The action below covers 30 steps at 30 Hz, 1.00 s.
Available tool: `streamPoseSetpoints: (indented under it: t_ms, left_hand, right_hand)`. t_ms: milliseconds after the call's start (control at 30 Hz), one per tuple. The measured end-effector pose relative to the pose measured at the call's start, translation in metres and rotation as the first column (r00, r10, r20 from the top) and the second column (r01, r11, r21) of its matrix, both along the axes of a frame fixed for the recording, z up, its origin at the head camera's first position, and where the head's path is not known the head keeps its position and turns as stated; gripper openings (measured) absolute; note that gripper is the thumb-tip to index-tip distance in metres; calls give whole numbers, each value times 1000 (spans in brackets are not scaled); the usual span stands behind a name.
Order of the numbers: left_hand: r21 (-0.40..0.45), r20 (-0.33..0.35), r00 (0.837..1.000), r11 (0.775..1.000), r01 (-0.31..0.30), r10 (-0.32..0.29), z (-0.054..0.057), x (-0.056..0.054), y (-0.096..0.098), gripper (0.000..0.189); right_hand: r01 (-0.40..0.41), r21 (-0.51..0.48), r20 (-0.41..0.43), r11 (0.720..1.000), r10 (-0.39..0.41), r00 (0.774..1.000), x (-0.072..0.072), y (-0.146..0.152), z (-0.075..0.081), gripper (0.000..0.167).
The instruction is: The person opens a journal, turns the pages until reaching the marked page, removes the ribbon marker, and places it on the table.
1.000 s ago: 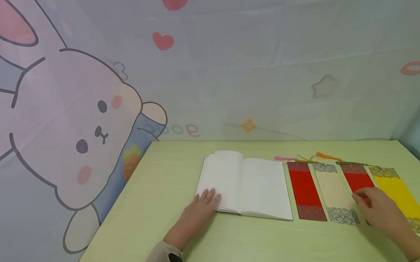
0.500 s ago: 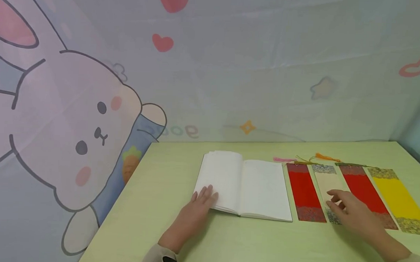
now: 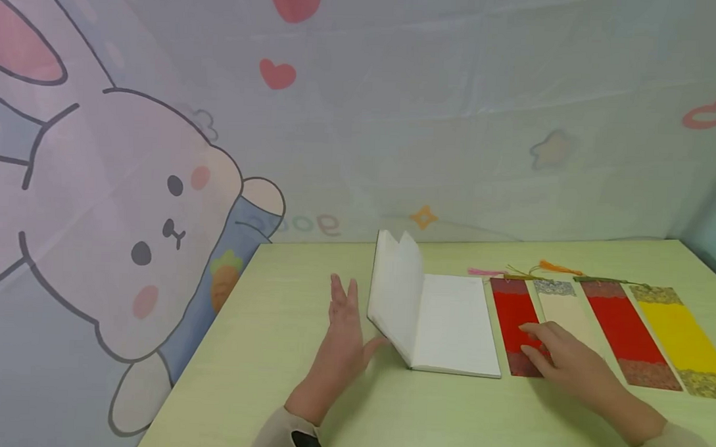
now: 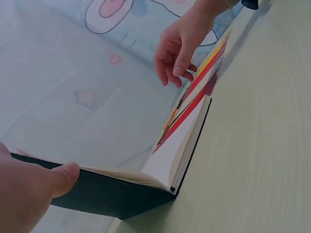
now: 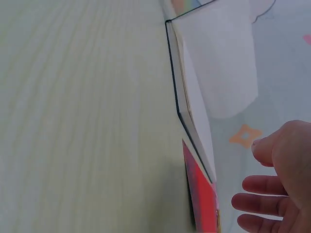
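Observation:
A white-paged notebook [image 3: 458,325] with a dark cover stands partly raised. Its left half [image 3: 391,284] tilts up from the spine, while its right half lies flat on the table. My left hand [image 3: 342,341] is at the raised side, fingers straight and spread; in the left wrist view its thumb [image 4: 65,177] lies against the dark outer cover [image 4: 112,194]. Over the nearest red bookmark [image 3: 511,314] and the cream bookmark [image 3: 564,316] hovers my right hand [image 3: 572,362], fingers loosely bent, holding nothing. Its fingers hide part of both bookmarks.
Farther right lie another red bookmark [image 3: 621,325] and a yellow one [image 3: 682,333], both with patterned ends. Pink [image 3: 483,272] and orange tassels [image 3: 560,267] spread behind the row. A printed backdrop cloth [image 3: 361,131] hangs along the table's back edge.
The notebook's left half has swung up from lying nearly flat, my left hand moving from its page to its outer side. My right hand has moved left along the bookmarks.

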<state>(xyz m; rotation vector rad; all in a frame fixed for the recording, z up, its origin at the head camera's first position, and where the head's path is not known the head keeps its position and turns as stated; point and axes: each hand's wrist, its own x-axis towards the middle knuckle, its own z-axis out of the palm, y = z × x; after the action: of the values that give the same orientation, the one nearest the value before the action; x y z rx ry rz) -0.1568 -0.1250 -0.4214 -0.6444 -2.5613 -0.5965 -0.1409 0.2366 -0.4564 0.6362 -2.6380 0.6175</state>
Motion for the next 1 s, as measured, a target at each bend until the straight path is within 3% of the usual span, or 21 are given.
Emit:
streamPoseSetpoints:
  t_ms: [133, 233, 333, 467, 567, 667, 800, 1000]
  left_hand:
    - [37, 70, 997, 999, 33, -35, 2, 1, 13, 109]
    - [-7, 106, 992, 998, 64, -63, -1, -1, 21, 100]
    - [-102, 148, 985, 990, 99, -84, -5, -4, 30, 87]
    - [-240, 173, 979, 959, 150, -110, -11, -8, 43, 71]
    - [-318, 206, 970, 929, 191, -129, -17, -8, 50, 64]
    - [-334, 297, 942, 908, 254, -154, -23, -6, 56, 60]
    - [-332, 400, 903, 893, 303, -158, -28, -3, 60, 58]
    - [-374, 436, 889, 871, 318, -137, -32, -1, 61, 55]
  right_hand:
    - [-39, 21, -141, 999, 41, 989, 2, -10, 5, 41]
    - [-49, 21, -181, 999, 52, 982, 2, -15, 10, 44]
    - [-60, 11, -219, 998, 61, 974, 2, -18, 12, 47]
    - [-85, -4, -296, 996, 80, 952, 1, -25, 13, 40]
    - [-112, -5, -344, 994, 103, 933, 0, -33, 13, 52]
    - [-133, 1, -376, 991, 124, 918, -2, -39, 12, 56]
    - [-136, 38, -358, 990, 140, 923, -2, -46, 7, 47]
    - [-90, 196, -148, 977, 120, 982, 3, -51, -3, 43]
